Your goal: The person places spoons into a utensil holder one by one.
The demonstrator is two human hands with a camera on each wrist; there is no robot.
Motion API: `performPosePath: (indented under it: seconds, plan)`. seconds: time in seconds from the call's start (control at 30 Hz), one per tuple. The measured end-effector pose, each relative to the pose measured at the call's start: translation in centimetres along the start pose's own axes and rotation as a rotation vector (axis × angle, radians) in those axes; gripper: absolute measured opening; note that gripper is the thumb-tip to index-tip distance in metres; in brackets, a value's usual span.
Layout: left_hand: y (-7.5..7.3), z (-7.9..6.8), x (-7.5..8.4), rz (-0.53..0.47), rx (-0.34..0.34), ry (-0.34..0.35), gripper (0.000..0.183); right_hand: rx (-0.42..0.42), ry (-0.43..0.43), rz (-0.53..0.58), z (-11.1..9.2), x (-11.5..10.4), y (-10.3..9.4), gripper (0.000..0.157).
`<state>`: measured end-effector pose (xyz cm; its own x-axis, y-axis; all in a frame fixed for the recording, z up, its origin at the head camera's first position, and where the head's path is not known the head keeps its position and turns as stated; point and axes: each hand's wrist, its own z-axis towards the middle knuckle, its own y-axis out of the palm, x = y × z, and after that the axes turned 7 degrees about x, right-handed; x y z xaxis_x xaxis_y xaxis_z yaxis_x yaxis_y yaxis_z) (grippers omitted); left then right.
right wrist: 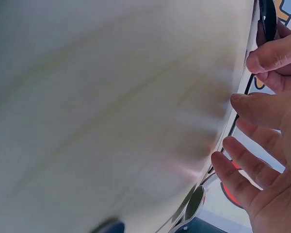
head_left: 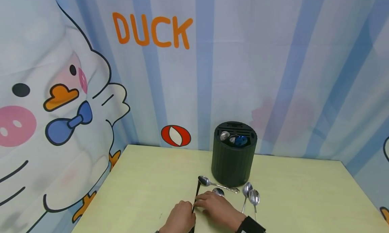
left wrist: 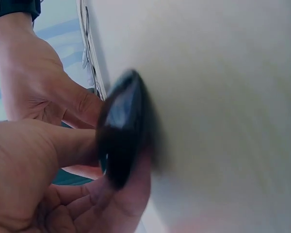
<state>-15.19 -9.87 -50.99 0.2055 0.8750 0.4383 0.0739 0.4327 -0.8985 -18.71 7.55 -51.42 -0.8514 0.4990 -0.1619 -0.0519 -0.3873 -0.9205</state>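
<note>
Bright, diffuse light fills the head view, with pale glints on the metal spoons [head_left: 254, 196]. The left wrist view blurs the glossy black utensil [left wrist: 120, 128], its soft shadow falling on the desk [left wrist: 223, 121]. The right wrist view is dimmer and hazy, with a pinkish sheen.

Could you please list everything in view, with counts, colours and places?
Curtain: one, blue and white with cartoon prints, at the back
Table: one, pale yellow, before the curtain
Holder: one, dark green, towards the table's back
Contents: count unclear, silver and blue, inside the holder's top
Spoons: four, silver; one before the holder, one partly hidden, two farther right
Utensil: one, black, left of the spoons
Cuff: one, black, right wrist
Left grip: one, bare hand, pinching the utensil
Right grip: one, bare hand, fingers by the utensil
</note>
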Motion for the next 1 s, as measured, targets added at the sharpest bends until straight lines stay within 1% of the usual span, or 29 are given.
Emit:
performPosePath:
  seconds: [0.07,0.17,0.27,0.4,0.53,0.63,0.73,0.9,1.0]
  plan:
    - [-0.2,-0.2,0.1,-0.004,-0.009,-0.019,0.009,0.019,-0.016,-0.023,0.0,0.0,0.1,0.035]
    - [-0.6,-0.4,0.2,-0.003,-0.012,-0.035,0.008,0.044,-0.017,-0.055,0.0,-0.1,0.0,0.035]
    - [-1.3,-0.5,0.3,0.008,0.021,-0.018,0.01,0.074,-0.006,-0.094,0.0,-0.1,0.0,0.034]
    - [-2.6,-0.9,0.3,0.01,0.116,0.041,0.016,0.122,0.038,-0.13,0.2,-0.1,-0.1,0.032]
    - [-4.0,-1.5,0.2,-0.045,0.193,0.099,0.02,0.182,0.088,-0.135,0.4,-0.1,-0.6,0.032]
    - [-4.8,-1.8,0.4,-0.082,0.218,0.124,0.022,0.237,0.116,-0.131,0.5,0.0,-1.1,0.031]
    - [-5.3,-2.1,0.6,-0.098,0.241,0.141,0.024,0.297,0.128,-0.136,0.5,0.1,-1.6,0.029]
    - [-5.8,-2.4,1.0,-0.13,0.26,0.167,0.025,0.383,0.146,-0.14,0.3,0.4,-2.3,0.023]
    - [-5.9,-2.4,1.0,-0.135,0.271,0.184,0.024,0.413,0.146,-0.131,0.1,0.5,-2.6,0.021]
